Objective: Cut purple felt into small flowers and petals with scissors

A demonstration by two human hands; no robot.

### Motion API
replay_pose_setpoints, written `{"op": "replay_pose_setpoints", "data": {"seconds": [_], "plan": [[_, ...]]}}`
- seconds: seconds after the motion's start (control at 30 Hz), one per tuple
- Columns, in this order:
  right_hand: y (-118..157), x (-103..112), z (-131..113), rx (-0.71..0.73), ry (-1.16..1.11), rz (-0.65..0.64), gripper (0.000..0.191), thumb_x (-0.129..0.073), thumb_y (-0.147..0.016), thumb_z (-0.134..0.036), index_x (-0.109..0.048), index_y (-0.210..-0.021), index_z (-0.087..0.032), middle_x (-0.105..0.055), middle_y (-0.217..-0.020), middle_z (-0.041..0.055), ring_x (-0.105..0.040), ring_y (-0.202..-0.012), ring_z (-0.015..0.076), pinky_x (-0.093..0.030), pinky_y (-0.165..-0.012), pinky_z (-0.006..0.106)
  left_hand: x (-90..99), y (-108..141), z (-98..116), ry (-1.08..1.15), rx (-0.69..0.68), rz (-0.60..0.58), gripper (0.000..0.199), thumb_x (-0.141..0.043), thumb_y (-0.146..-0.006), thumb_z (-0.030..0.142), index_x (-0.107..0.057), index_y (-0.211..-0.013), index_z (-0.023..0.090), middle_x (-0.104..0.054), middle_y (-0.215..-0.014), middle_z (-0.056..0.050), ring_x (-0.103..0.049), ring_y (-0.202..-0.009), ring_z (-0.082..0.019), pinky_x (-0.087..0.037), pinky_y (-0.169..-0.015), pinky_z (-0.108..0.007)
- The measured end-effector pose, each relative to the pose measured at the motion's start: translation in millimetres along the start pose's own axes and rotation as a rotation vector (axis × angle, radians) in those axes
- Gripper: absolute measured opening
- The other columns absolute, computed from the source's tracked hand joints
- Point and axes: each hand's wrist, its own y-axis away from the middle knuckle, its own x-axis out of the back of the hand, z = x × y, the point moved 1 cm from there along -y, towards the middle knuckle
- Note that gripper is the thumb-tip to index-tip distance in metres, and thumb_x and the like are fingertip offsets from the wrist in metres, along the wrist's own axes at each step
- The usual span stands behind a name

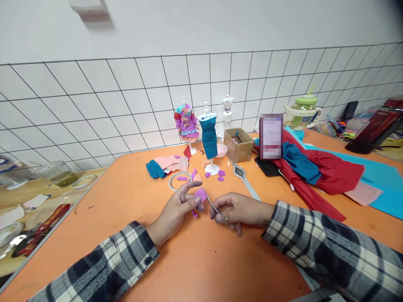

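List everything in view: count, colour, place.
fabric piece: one, purple, left hand
scissors: one, silver, right hand
dress forms: three, white, back
outfits: two, mixed, on forms
scraps: several, mixed, centre
tape roll: one, white, centre
box: one, brown, centre
bowl: one, pink, beside box
screen: one, pinkish, right
cloths: several, red, blue, right
jug: one, clear, right
flask: one, red, right
pot: one, clear, left
clutter: several, mixed, sides
table: one, orange, centre
hands: two, bare, centre
sleeves: two, plaid, forearms
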Motion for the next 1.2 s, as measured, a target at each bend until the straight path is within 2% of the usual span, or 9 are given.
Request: {"op": "replay_pose_setpoints", "data": {"seconds": [0.13, 0.2, 0.27, 0.37, 0.53, 0.73, 0.87, 1.03, 1.2], "plan": [[1.0, -5.1, -0.7, 0.003, -0.035, -0.077, 0.04, -0.073, -0.073, -0.046, -0.06, -0.095, -0.016, -0.046, -0.062, -0.0064, -0.051, -0.052, 0.0058, -0.046, -0.04, 0.013, -4.7, 4.9, 4.5, 0.073, -0.036, -0.146, 0.074, -0.077, -0.074, 0.041, -0.043, -0.138, 0.024, -0.066, -0.069, 0.0, -0.06, -0.066, -0.015, -0.043, -0.064, -0.026], [0.8, -6.1, 0.4, 0.012, -0.057, -0.105, 0.037, -0.074, -0.074, -0.043, -0.061, -0.096, -0.016, -0.049, -0.066, -0.0053, -0.053, -0.054, 0.0063, -0.046, -0.041, 0.013, -5.7, 5.4, 4.0, 0.07, -0.035, -0.162, 0.053, -0.077, -0.074, 0.041, -0.059, -0.121, 0.021, -0.065, -0.068, -0.001, -0.059, -0.062, -0.014, -0.043, -0.062, -0.025], [0.3, -5.9, 1.9, 0.015, -0.065, -0.126, 0.036, -0.075, -0.073, -0.04, -0.061, -0.097, -0.016, -0.052, -0.071, -0.0039, -0.056, -0.056, 0.007, -0.046, -0.04, 0.012, -5.5, 4.5, 2.6, 0.047, -0.027, -0.139, 0.03, -0.076, -0.075, 0.04, -0.067, -0.091, 0.016, -0.064, -0.065, -0.001, -0.057, -0.057, -0.012, -0.042, -0.056, -0.023], [0.1, -5.2, 2.7, 0.006, -0.073, -0.17, 0.039, -0.076, -0.073, -0.038, -0.061, -0.102, -0.017, -0.055, -0.08, -0.0018, -0.059, -0.056, 0.0071, -0.045, -0.04, 0.013, -4.2, 2.8, 0.8, 0.0, -0.025, -0.117, 0.029, -0.077, -0.074, 0.039, -0.063, -0.072, 0.014, -0.061, -0.059, 0.0, -0.054, -0.052, -0.01, -0.04, -0.052, -0.021], [3.2, -6.4, 0.4, 0.037, -0.171, -0.223, 0.047, -0.076, -0.07, -0.045, -0.061, -0.103, -0.015, -0.054, -0.091, 0.0012, -0.06, -0.056, 0.0066, -0.043, -0.038, 0.011, -2.2, 2.6, -1.8, -0.083, -0.009, -0.124, 0.031, -0.077, -0.073, 0.042, -0.061, -0.072, 0.015, -0.061, -0.057, 0.0, -0.054, -0.051, -0.011, -0.039, -0.048, -0.02], [1.7, -4.7, 4.0, 0.05, -0.175, -0.215, 0.033, -0.075, -0.074, -0.037, -0.062, -0.093, -0.014, -0.049, -0.065, -0.0054, -0.049, -0.047, 0.0044, -0.044, -0.037, 0.012, -1.9, 2.9, -1.4, -0.063, -0.027, -0.107, 0.03, -0.078, -0.072, 0.04, -0.063, -0.074, 0.015, -0.063, -0.058, 0.0, -0.053, -0.05, -0.01, -0.039, -0.048, -0.02], [0.8, -4.8, 4.2, 0.03, -0.137, -0.23, 0.037, -0.077, -0.072, -0.037, -0.062, -0.097, -0.015, -0.048, -0.067, -0.0055, -0.045, -0.05, 0.0041, -0.046, -0.039, 0.013, -2.5, 4.0, -0.8, -0.04, -0.02, -0.104, 0.035, -0.079, -0.071, 0.043, -0.069, -0.091, 0.016, -0.067, -0.068, -0.003, -0.057, -0.058, -0.012, -0.041, -0.054, -0.022], [2.6, -7.2, 4.9, 0.044, -0.174, -0.232, 0.048, -0.077, -0.07, -0.046, -0.061, -0.104, -0.016, -0.05, -0.084, -0.0008, -0.048, -0.056, 0.0043, -0.044, -0.038, 0.012, -4.2, 4.0, -2.0, -0.071, -0.003, -0.109, 0.033, -0.078, -0.071, 0.043, -0.064, -0.065, 0.014, -0.064, -0.061, -0.003, -0.054, -0.054, -0.011, -0.039, -0.053, -0.022], [2.5, -8.5, 5.2, 0.08, -0.159, -0.229, 0.041, -0.078, -0.07, -0.041, -0.061, -0.095, -0.013, -0.049, -0.077, -0.0029, -0.043, -0.05, 0.0024, -0.038, -0.035, 0.01, -5.6, 4.8, -2.8, -0.06, 0.004, -0.118, 0.036, -0.08, -0.068, 0.045, -0.063, -0.065, 0.014, -0.064, -0.059, -0.002, -0.053, -0.053, -0.011, -0.039, -0.053, -0.023]]}}
